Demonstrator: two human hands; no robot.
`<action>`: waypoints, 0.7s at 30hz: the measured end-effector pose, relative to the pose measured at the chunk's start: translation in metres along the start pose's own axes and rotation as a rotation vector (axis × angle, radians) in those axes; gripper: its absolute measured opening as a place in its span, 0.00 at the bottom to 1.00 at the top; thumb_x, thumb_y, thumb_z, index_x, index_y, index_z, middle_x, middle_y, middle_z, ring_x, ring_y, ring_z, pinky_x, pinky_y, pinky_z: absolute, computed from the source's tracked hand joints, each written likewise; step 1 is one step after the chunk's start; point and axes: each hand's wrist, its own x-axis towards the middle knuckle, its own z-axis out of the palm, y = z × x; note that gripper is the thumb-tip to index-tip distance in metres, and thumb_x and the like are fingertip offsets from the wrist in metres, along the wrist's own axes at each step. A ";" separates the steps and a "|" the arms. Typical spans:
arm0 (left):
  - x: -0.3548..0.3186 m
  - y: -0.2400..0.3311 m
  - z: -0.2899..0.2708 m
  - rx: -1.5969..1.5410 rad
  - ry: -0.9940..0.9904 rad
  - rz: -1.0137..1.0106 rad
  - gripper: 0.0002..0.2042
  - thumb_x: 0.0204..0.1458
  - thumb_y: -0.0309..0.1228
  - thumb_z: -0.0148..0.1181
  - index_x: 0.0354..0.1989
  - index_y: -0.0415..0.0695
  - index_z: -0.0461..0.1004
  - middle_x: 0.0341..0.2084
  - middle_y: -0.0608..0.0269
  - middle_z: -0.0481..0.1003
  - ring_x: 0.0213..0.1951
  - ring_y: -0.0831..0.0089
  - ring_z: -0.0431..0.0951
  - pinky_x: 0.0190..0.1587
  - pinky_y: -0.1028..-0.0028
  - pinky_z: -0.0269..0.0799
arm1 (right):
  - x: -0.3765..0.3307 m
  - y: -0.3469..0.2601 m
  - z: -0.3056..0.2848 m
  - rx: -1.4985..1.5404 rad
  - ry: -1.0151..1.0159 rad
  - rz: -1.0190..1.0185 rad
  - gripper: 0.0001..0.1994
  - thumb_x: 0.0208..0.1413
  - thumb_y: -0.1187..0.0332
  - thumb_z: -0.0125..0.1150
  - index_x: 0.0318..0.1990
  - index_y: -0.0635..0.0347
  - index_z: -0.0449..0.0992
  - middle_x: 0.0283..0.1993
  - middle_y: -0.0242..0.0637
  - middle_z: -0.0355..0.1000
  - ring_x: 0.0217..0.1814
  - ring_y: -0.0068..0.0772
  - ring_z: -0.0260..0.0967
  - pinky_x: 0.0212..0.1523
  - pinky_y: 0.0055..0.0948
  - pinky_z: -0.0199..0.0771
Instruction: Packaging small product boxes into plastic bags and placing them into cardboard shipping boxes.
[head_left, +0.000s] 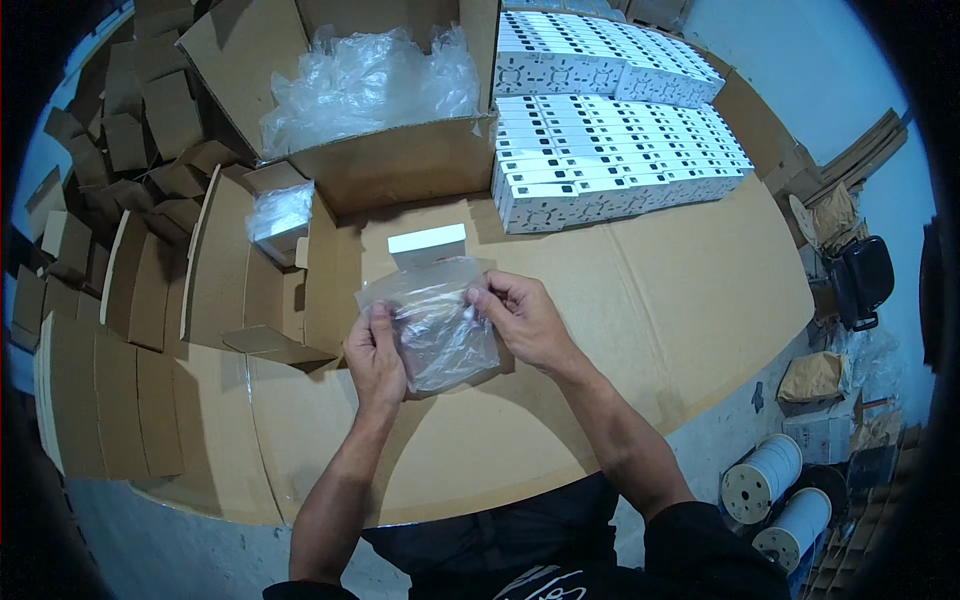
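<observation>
Between both hands I hold a clear plastic bag (pixel 440 345) over the cardboard-covered table. My left hand (pixel 376 355) pinches its left edge, thumb on top. My right hand (pixel 525 318) grips the upper right edge between thumb and fingers. A small white box (pixel 428 247) shows just beyond the bag's far edge; whether it is partly inside the bag I cannot tell. To the left, an open cardboard box (pixel 325 290) contains a plastic-wrapped packet (pixel 280 220).
A large carton (pixel 410 160) full of clear plastic bags (pixel 365 85) stands at the back. Stacked white boxes (pixel 620 150) fill the back right. Many empty cardboard boxes (pixel 130 130) pile up at left. Cable spools (pixel 762 478) and a black chair (pixel 862 280) are off the table's right side.
</observation>
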 end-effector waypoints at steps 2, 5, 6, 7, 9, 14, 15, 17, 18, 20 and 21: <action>0.001 0.007 0.004 0.049 -0.006 0.019 0.19 0.71 0.41 0.48 0.38 0.36 0.76 0.28 0.69 0.73 0.33 0.80 0.69 0.37 0.75 0.68 | 0.002 0.007 -0.001 0.007 0.140 -0.057 0.11 0.70 0.66 0.54 0.41 0.65 0.75 0.29 0.27 0.70 0.32 0.16 0.64 0.34 0.25 0.67; 0.000 0.007 0.004 0.095 -0.008 0.047 0.21 0.72 0.42 0.45 0.35 0.36 0.74 0.27 0.69 0.72 0.33 0.80 0.68 0.38 0.76 0.67 | 0.004 0.011 0.009 -0.065 0.266 -0.113 0.13 0.71 0.64 0.50 0.38 0.66 0.73 0.25 0.32 0.68 0.29 0.22 0.64 0.32 0.30 0.67; -0.001 0.006 0.003 0.087 -0.009 0.054 0.21 0.72 0.42 0.46 0.34 0.36 0.74 0.27 0.69 0.72 0.33 0.80 0.68 0.38 0.75 0.68 | 0.003 0.012 0.015 -0.141 0.324 -0.140 0.14 0.72 0.64 0.49 0.36 0.66 0.71 0.23 0.37 0.67 0.27 0.26 0.64 0.31 0.33 0.66; -0.001 0.006 0.004 0.086 -0.009 0.053 0.21 0.72 0.42 0.46 0.34 0.36 0.74 0.27 0.69 0.72 0.33 0.80 0.68 0.38 0.75 0.68 | 0.002 0.013 0.019 -0.142 0.324 -0.139 0.14 0.72 0.64 0.49 0.36 0.66 0.71 0.23 0.37 0.67 0.27 0.26 0.64 0.31 0.33 0.66; -0.002 0.004 0.005 0.155 -0.001 0.089 0.20 0.72 0.42 0.46 0.36 0.37 0.73 0.29 0.68 0.72 0.34 0.80 0.68 0.37 0.75 0.67 | -0.003 0.013 0.026 -0.211 0.390 -0.117 0.15 0.72 0.64 0.47 0.35 0.67 0.67 0.23 0.46 0.66 0.23 0.36 0.65 0.28 0.40 0.64; -0.007 0.003 0.010 -0.036 -0.029 0.018 0.17 0.72 0.40 0.46 0.40 0.38 0.71 0.30 0.69 0.72 0.33 0.81 0.67 0.37 0.76 0.67 | -0.007 0.004 0.037 -0.270 0.462 -0.195 0.16 0.72 0.62 0.49 0.35 0.66 0.67 0.22 0.48 0.66 0.22 0.40 0.65 0.26 0.42 0.64; -0.008 0.001 0.011 0.048 -0.066 0.014 0.16 0.72 0.39 0.46 0.41 0.38 0.70 0.30 0.69 0.71 0.33 0.81 0.67 0.37 0.76 0.67 | -0.008 0.004 0.038 -0.255 0.466 -0.180 0.16 0.71 0.61 0.50 0.36 0.66 0.67 0.22 0.48 0.67 0.22 0.39 0.65 0.26 0.42 0.65; -0.010 0.006 0.017 0.075 -0.021 0.070 0.15 0.72 0.39 0.46 0.40 0.39 0.70 0.29 0.70 0.71 0.32 0.82 0.66 0.36 0.77 0.67 | -0.009 0.004 0.042 -0.252 0.458 -0.189 0.15 0.71 0.62 0.53 0.36 0.66 0.68 0.23 0.47 0.67 0.22 0.36 0.65 0.26 0.41 0.65; -0.010 0.007 0.019 0.102 0.024 0.127 0.15 0.72 0.39 0.46 0.40 0.39 0.71 0.29 0.70 0.70 0.31 0.83 0.66 0.35 0.77 0.66 | -0.009 0.005 0.044 -0.248 0.450 -0.198 0.14 0.70 0.63 0.55 0.36 0.66 0.68 0.23 0.47 0.68 0.22 0.33 0.66 0.26 0.40 0.65; -0.009 0.001 0.011 0.120 0.029 0.118 0.15 0.72 0.39 0.46 0.40 0.39 0.71 0.28 0.70 0.70 0.29 0.83 0.66 0.32 0.77 0.65 | -0.010 0.007 0.047 -0.227 0.441 -0.199 0.14 0.69 0.64 0.57 0.35 0.67 0.69 0.23 0.45 0.68 0.22 0.28 0.65 0.25 0.37 0.65; -0.009 -0.001 0.009 0.138 0.034 0.109 0.15 0.72 0.39 0.46 0.40 0.39 0.71 0.28 0.70 0.70 0.27 0.84 0.66 0.30 0.78 0.64 | -0.009 0.009 0.048 -0.206 0.433 -0.199 0.14 0.68 0.64 0.59 0.35 0.67 0.69 0.23 0.43 0.69 0.23 0.23 0.65 0.25 0.34 0.65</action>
